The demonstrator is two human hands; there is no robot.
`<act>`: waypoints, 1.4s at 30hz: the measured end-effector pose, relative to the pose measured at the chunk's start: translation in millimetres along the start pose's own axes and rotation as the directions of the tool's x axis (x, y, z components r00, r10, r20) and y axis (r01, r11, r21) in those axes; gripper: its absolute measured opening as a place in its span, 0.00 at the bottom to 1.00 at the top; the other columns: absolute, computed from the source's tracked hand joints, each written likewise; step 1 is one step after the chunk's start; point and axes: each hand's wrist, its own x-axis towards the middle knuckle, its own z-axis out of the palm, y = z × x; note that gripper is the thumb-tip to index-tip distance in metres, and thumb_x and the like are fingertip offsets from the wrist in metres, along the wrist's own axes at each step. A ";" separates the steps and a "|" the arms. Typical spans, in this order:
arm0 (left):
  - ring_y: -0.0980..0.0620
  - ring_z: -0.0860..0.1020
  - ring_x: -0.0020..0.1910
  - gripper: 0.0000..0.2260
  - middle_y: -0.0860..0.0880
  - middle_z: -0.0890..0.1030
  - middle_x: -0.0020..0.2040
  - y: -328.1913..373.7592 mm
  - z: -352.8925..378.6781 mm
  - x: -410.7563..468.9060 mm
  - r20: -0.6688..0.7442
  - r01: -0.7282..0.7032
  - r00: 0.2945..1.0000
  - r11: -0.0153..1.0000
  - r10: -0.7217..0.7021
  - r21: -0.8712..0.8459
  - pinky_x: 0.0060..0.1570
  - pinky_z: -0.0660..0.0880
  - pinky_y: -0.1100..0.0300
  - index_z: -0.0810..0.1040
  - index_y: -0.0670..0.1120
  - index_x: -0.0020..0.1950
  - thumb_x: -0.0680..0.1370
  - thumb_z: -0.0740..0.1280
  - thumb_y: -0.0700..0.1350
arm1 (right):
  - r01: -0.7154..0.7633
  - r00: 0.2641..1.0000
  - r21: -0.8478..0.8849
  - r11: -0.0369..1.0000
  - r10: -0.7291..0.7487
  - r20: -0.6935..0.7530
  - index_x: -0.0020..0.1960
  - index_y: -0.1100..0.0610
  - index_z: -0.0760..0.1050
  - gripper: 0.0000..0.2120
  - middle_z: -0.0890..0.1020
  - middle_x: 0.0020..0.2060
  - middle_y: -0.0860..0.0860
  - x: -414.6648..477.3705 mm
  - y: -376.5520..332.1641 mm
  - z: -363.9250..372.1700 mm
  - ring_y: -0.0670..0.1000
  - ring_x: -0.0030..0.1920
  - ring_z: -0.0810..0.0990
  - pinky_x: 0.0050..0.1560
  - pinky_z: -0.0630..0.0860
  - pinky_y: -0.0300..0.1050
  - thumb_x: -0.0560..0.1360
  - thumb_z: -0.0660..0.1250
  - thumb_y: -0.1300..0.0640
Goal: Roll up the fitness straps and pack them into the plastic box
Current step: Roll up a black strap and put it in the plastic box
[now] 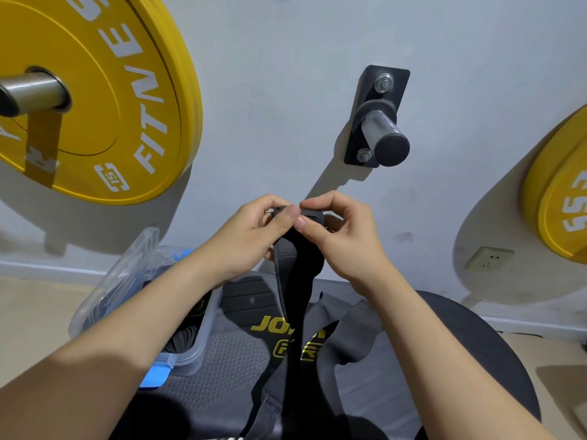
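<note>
A black fitness strap hangs down from both hands at mid-frame, its lower length trailing over the black step platform. My left hand and my right hand pinch the strap's top end between thumbs and fingers, thumbs touching. The clear plastic box with blue clips stands at the left under my left forearm, its lid tilted open behind it. Dark rolled straps lie inside the box.
A yellow weight plate hangs on a wall peg at the upper left, another yellow plate at the right. A bare steel peg sticks out of the wall above my hands. A wall socket sits low right.
</note>
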 end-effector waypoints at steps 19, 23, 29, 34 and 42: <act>0.65 0.76 0.41 0.09 0.56 0.78 0.45 -0.6 -1.6 -6.5 -0.060 -0.045 0.996 0.935 0.071 0.351 0.38 0.71 0.69 0.73 0.55 0.58 0.87 0.61 0.59 | -0.180 0.962 0.091 0.979 0.156 0.225 0.66 0.57 0.79 0.12 0.88 0.47 0.57 -5.3 -1.9 -4.4 0.58 0.48 0.88 0.53 0.85 0.59 0.84 0.71 0.57; 0.58 0.79 0.47 0.04 0.58 0.80 0.47 1.3 1.8 -8.1 -0.031 -0.125 0.990 0.956 0.138 0.266 0.46 0.76 0.59 0.72 0.57 0.60 0.87 0.66 0.52 | -0.301 0.917 0.142 0.943 0.245 0.316 0.68 0.64 0.78 0.22 0.87 0.58 0.62 -6.0 -5.2 -1.1 0.62 0.55 0.88 0.61 0.84 0.63 0.87 0.64 0.47; 0.63 0.81 0.52 0.19 0.54 0.80 0.59 2.4 5.6 -10.6 -0.005 0.019 1.000 0.977 -0.019 0.213 0.50 0.75 0.62 0.64 0.60 0.68 0.82 0.60 0.67 | -0.150 0.974 0.111 0.982 0.127 0.189 0.67 0.60 0.78 0.10 0.87 0.58 0.60 -8.0 -2.5 1.7 0.63 0.61 0.86 0.66 0.81 0.67 0.87 0.65 0.60; 0.68 0.79 0.46 0.13 0.54 0.80 0.53 1.9 5.3 -10.5 -0.065 -0.007 0.997 0.955 0.027 0.297 0.44 0.74 0.61 0.66 0.56 0.65 0.87 0.55 0.62 | -0.183 0.966 0.155 0.971 0.149 0.210 0.66 0.56 0.78 0.10 0.87 0.46 0.56 -10.0 -2.8 1.6 0.55 0.47 0.87 0.55 0.84 0.60 0.86 0.68 0.57; 0.54 0.84 0.58 0.16 0.50 0.85 0.56 5.0 10.9 -3.0 -0.110 0.040 0.993 0.997 -0.046 -0.058 0.59 0.80 0.54 0.73 0.56 0.65 0.82 0.64 0.61 | -0.118 0.984 0.163 0.980 0.094 0.150 0.66 0.58 0.77 0.09 0.87 0.56 0.62 -8.4 -1.0 9.1 0.62 0.58 0.87 0.60 0.84 0.61 0.88 0.63 0.57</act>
